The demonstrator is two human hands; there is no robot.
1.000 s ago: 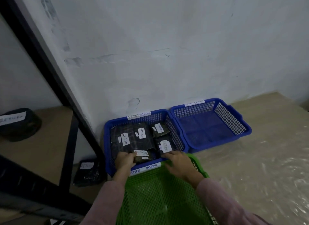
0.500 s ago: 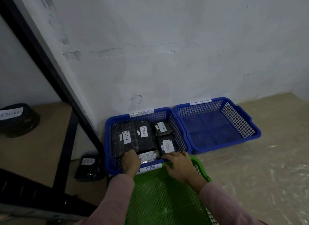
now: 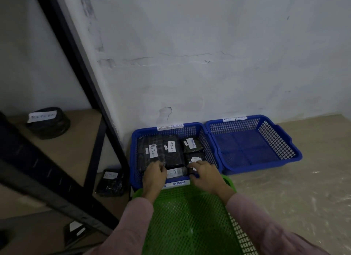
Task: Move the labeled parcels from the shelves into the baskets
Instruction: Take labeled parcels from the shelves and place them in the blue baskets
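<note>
The left blue basket (image 3: 133, 141), tagged RETURN OVERDUE, holds several black wrapped parcels with white RETURN labels (image 3: 171, 149). At its near edge lies a small labeled parcel (image 3: 175, 172). My left hand (image 3: 153, 176) grips that parcel's left end with curled fingers. My right hand (image 3: 206, 176) curls round its right end. Both wrists reach over the green basket (image 3: 190, 220) in front of me. On the shelf to the left sits a round black parcel (image 3: 48, 122) labeled RETURN. Another black parcel (image 3: 112, 182) lies on the lower shelf level.
A second blue basket (image 3: 281, 139) stands to the right of the first, against the white wall, with nothing in it. The black metal shelf post (image 3: 79, 65) slants down beside the left basket. Bare floor with plastic sheeting (image 3: 294, 197) lies to the right.
The small parcel has gone from my left hand alone to lying at the basket's near edge, with both hands now on its ends. The view has shifted slightly.
</note>
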